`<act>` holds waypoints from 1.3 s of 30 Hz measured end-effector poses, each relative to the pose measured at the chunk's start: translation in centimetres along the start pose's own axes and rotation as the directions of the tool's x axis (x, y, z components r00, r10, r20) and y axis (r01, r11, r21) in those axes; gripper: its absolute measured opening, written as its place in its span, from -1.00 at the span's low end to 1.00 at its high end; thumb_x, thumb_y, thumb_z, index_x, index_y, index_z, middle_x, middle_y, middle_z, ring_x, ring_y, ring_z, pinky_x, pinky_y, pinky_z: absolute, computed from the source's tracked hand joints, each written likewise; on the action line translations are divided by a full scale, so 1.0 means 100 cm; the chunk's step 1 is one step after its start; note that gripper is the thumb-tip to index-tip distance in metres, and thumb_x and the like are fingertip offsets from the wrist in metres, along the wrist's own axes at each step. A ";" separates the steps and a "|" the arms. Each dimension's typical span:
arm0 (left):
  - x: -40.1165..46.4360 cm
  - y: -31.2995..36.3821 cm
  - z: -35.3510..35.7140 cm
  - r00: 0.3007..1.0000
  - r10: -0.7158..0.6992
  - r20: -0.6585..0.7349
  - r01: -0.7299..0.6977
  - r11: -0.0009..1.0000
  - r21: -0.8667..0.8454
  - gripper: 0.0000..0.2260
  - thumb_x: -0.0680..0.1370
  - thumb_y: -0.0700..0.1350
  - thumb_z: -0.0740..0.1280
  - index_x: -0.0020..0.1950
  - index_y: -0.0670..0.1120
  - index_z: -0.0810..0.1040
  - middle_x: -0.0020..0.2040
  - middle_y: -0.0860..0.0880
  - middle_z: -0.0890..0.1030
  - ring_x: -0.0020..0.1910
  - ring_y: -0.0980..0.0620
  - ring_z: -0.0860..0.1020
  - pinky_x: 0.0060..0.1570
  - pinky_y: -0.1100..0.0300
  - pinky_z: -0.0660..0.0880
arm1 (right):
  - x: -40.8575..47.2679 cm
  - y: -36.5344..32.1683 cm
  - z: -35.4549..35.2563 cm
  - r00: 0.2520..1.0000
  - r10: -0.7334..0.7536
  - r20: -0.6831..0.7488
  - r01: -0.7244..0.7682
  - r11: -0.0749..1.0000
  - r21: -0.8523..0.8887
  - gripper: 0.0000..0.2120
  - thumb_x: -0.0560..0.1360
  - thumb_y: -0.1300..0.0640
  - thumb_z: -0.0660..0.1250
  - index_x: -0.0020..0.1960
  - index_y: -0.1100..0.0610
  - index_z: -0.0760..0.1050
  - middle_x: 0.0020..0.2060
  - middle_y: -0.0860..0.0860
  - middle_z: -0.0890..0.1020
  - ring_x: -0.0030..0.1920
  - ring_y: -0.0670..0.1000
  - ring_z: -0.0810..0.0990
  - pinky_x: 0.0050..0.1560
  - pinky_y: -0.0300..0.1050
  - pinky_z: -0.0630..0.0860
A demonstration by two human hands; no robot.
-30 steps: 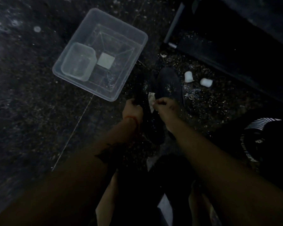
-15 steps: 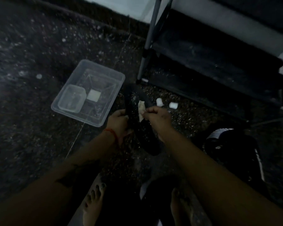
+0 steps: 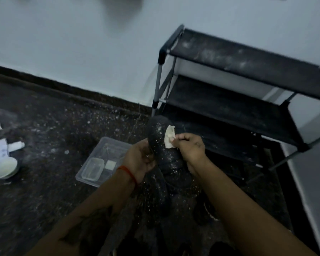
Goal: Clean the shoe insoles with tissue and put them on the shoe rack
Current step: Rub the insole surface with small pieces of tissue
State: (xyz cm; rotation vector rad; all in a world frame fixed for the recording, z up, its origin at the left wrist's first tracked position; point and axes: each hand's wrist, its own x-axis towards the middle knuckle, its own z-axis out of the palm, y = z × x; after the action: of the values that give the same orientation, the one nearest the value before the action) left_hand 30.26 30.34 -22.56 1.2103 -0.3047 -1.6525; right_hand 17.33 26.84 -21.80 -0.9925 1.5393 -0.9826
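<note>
My left hand [image 3: 141, 159] grips the dark insole [image 3: 158, 140] by its edge, held up in front of the shoe rack [image 3: 248, 100]. My right hand [image 3: 189, 147] pinches the tissue [image 3: 168, 136] against the insole's speckled face. Clear plastic tub [image 3: 100, 161] sits on floor, left.

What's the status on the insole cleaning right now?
Left hand grips dark speckled insole. Right hand pinches white tissue against it. Black shoe rack unobstructed.
</note>
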 end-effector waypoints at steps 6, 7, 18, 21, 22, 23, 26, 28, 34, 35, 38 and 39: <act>-0.060 0.013 0.037 0.988 -0.007 0.156 0.036 0.982 -0.183 -0.48 0.63 0.17 -0.02 -0.06 -0.16 0.59 -0.25 -0.14 0.68 -0.22 -0.07 0.64 -0.16 0.07 0.48 | -0.068 -0.030 -0.025 0.999 0.031 0.034 -0.037 0.978 0.204 -0.95 0.41 0.29 0.41 -0.21 0.21 0.57 -0.25 0.15 0.66 -0.25 0.06 0.64 -0.23 -0.13 0.60; -0.064 0.013 0.038 0.987 -0.010 0.163 0.044 0.978 -0.202 -0.45 0.62 0.20 -0.04 -0.01 -0.17 0.58 -0.16 -0.17 0.67 -0.13 -0.10 0.62 -0.13 0.06 0.48 | -0.077 -0.033 -0.027 0.999 0.032 0.043 -0.042 0.972 0.231 -0.95 0.41 0.31 0.40 -0.22 0.21 0.56 -0.31 0.12 0.65 -0.31 0.02 0.62 -0.31 -0.18 0.58; -0.059 -0.006 0.018 0.980 -0.102 0.174 0.137 0.969 -0.206 -0.33 0.58 0.29 -0.09 0.30 -0.21 0.45 0.14 -0.28 0.58 0.05 -0.16 0.57 0.04 -0.02 0.48 | -0.096 -0.013 -0.033 0.987 0.060 0.148 -0.065 0.997 0.030 -0.91 0.42 0.26 0.41 -0.14 0.30 0.58 -0.10 0.21 0.67 -0.15 0.06 0.62 -0.10 -0.07 0.59; -0.047 0.002 0.020 0.973 -0.139 0.183 0.179 0.959 -0.221 -0.31 0.59 0.27 -0.09 0.40 -0.26 0.35 0.28 -0.27 0.48 0.12 -0.17 0.51 0.07 -0.01 0.45 | -0.083 -0.017 -0.030 0.987 0.029 0.156 -0.020 0.998 -0.058 -0.93 0.42 0.21 0.42 -0.20 0.21 0.60 -0.19 0.18 0.67 -0.23 0.08 0.62 -0.16 -0.04 0.58; -0.044 0.003 0.022 0.974 -0.147 0.173 0.185 0.955 -0.232 -0.33 0.60 0.26 -0.08 0.38 -0.26 0.36 0.25 -0.28 0.49 0.11 -0.17 0.52 0.04 -0.01 0.46 | -0.081 -0.019 -0.028 0.990 0.012 0.140 -0.003 0.998 -0.068 -0.94 0.41 0.19 0.43 -0.22 0.18 0.60 -0.21 0.16 0.68 -0.22 0.11 0.63 -0.11 0.01 0.59; -0.040 0.003 0.024 0.976 -0.143 0.164 0.182 0.950 -0.255 -0.35 0.61 0.24 -0.07 0.38 -0.26 0.37 0.25 -0.28 0.49 0.13 -0.17 0.52 0.00 -0.01 0.47 | -0.077 -0.020 -0.028 0.993 -0.005 0.121 0.013 0.998 -0.064 -0.94 0.40 0.18 0.43 -0.22 0.16 0.59 -0.22 0.14 0.68 -0.21 0.11 0.63 -0.08 0.03 0.59; -0.029 0.003 0.026 0.983 -0.131 0.126 0.165 0.932 -0.323 -0.44 0.62 0.18 -0.02 0.38 -0.21 0.39 0.24 -0.27 0.52 0.03 -0.17 0.55 -0.14 -0.04 0.57 | -0.066 -0.025 -0.030 0.993 -0.101 0.053 0.100 0.995 0.031 -0.93 0.41 0.20 0.41 -0.20 0.16 0.53 -0.23 0.13 0.66 -0.32 0.13 0.61 -0.16 0.11 0.59; -0.026 0.002 0.025 0.975 -0.149 0.165 0.199 0.914 -0.354 -0.45 0.61 0.21 0.02 0.34 -0.18 0.44 0.09 -0.25 0.59 -0.07 -0.17 0.59 -0.15 -0.16 0.58 | -0.059 -0.027 -0.033 0.979 -0.202 0.017 0.200 0.976 0.087 -0.92 0.43 0.21 0.37 -0.20 0.15 0.48 -0.21 0.20 0.67 -0.36 0.22 0.62 -0.27 0.16 0.59; -0.022 -0.005 0.021 0.977 -0.131 0.170 0.172 0.951 -0.255 -0.50 0.63 0.16 -0.01 0.08 -0.21 0.53 -0.23 -0.17 0.68 -0.30 -0.07 0.67 -0.31 0.17 0.61 | -0.055 -0.005 -0.013 0.764 -0.623 0.169 0.629 0.659 -0.414 -0.75 0.42 0.27 0.29 0.03 0.03 0.58 -0.10 -0.07 0.64 -0.11 -0.17 0.57 -0.06 -0.34 0.48; -0.022 -0.006 0.020 0.978 -0.124 0.168 0.165 0.952 -0.256 -0.49 0.63 0.16 -0.01 0.05 -0.22 0.53 -0.18 -0.18 0.67 -0.23 -0.08 0.66 -0.26 0.17 0.61 | -0.057 0.001 -0.005 0.725 -0.641 0.253 0.675 0.588 -0.446 -0.72 0.42 0.27 0.28 0.06 0.04 0.60 -0.10 -0.10 0.61 -0.10 -0.21 0.53 -0.03 -0.46 0.42; -0.021 -0.006 0.017 0.978 -0.132 0.163 0.172 0.949 -0.264 -0.46 0.63 0.17 -0.02 0.07 -0.27 0.50 -0.03 -0.22 0.60 -0.05 -0.12 0.58 -0.05 0.07 0.53 | -0.054 0.015 0.003 0.679 -0.643 0.353 0.720 0.492 -0.490 -0.70 0.41 0.27 0.26 0.06 0.07 0.62 -0.20 -0.05 0.51 -0.18 -0.14 0.47 -0.13 -0.49 0.35; -0.021 -0.005 0.016 0.979 -0.135 0.155 0.173 0.947 -0.270 -0.46 0.63 0.16 -0.02 0.07 -0.27 0.50 -0.04 -0.22 0.60 -0.05 -0.11 0.57 -0.04 0.07 0.52 | -0.051 0.017 0.001 0.686 -0.635 0.356 0.711 0.480 -0.513 -0.70 0.41 0.27 0.25 0.06 0.06 0.62 -0.21 0.00 0.51 -0.18 -0.08 0.48 -0.14 -0.41 0.37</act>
State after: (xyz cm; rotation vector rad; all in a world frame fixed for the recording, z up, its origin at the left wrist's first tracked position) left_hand 28.56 31.80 -20.98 0.9284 -0.0532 -1.8466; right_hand 18.00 32.14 -21.88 -2.2413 1.3848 -0.8946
